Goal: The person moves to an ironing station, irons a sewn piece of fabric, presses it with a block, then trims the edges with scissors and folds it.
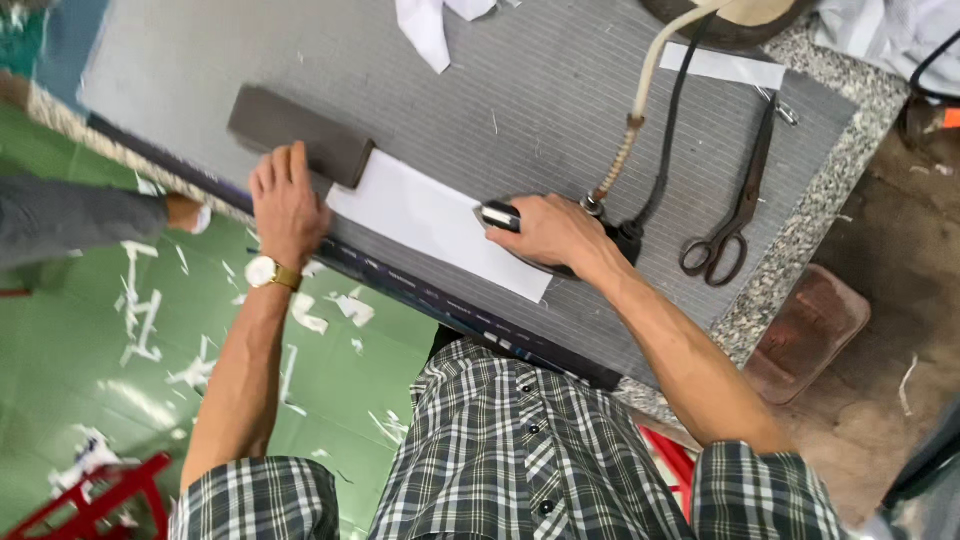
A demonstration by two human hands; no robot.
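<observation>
R hand (548, 232) fingers wrapped on 1 iron (610, 232); L hand (288, 205) fingers flat, spread on 1 white strip (430, 222); 1 scissors (735, 210).

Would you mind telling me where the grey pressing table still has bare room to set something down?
The widest bare patch of the grey table lies above the dark block, left of the white scrap. A second runs between the iron's cord and the scissors. It is crowded along the near edge, where the left hand, white piece and right hand gripping the iron sit.

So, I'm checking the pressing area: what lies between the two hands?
In the head view, only the white strip on the grey cloth lies between the left hand and right hand.
</observation>
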